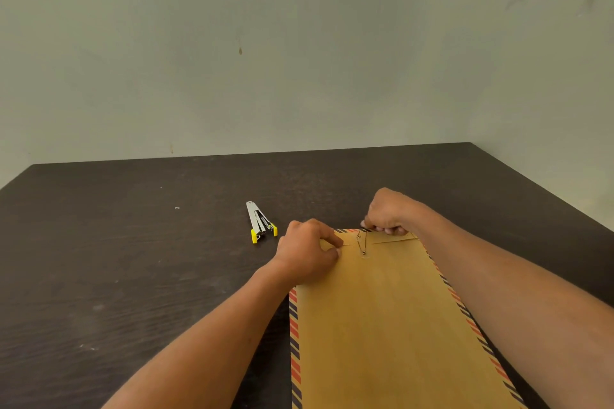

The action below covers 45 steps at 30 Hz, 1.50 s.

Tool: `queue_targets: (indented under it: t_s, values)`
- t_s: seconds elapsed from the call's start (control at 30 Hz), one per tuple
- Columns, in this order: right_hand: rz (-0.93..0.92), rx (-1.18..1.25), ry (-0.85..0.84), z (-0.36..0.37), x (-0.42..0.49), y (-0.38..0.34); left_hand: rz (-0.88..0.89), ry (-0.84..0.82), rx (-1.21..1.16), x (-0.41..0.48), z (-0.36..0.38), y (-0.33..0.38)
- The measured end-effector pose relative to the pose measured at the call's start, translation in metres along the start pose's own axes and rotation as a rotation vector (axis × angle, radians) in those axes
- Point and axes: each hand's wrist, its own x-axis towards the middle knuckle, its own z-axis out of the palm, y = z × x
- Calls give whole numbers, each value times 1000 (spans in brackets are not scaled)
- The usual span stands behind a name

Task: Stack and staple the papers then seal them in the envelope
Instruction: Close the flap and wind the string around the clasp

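A long brown envelope (392, 325) with red and dark striped borders lies flat on the dark table, its flap folded down at the far end. A thin closure string (362, 242) runs between two round fasteners near the flap. My right hand (388, 211) is at the envelope's far edge, fingers pinched on the end of the string. My left hand (307, 251) presses its fingertips on the flap's left part, holding the envelope down. No papers are visible; whether they are inside I cannot tell. A silver stapler (260, 222) with yellow ends lies to the left of my left hand.
The dark wooden table (133, 276) meets a pale wall at its far and right edges. A tiny loose staple (177, 208) lies left of the stapler.
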Motion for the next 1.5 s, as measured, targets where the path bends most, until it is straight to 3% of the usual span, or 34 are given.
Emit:
queue_targets:
  t_s: [0.47, 0.77, 1.27, 1.5]
  values:
    - [-216, -84, -8, 19, 1, -31, 6, -37, 9, 1, -4, -4]
    - [-118, -28, 60, 3, 8, 14, 2, -25, -13, 1, -4, -4]
    - [-275, 11, 144, 27, 9, -3, 24, -15, 23, 0, -3, -4]
    - [-276, 36, 160, 16, 8, 12, 135, -48, 451, -8, 3, 8]
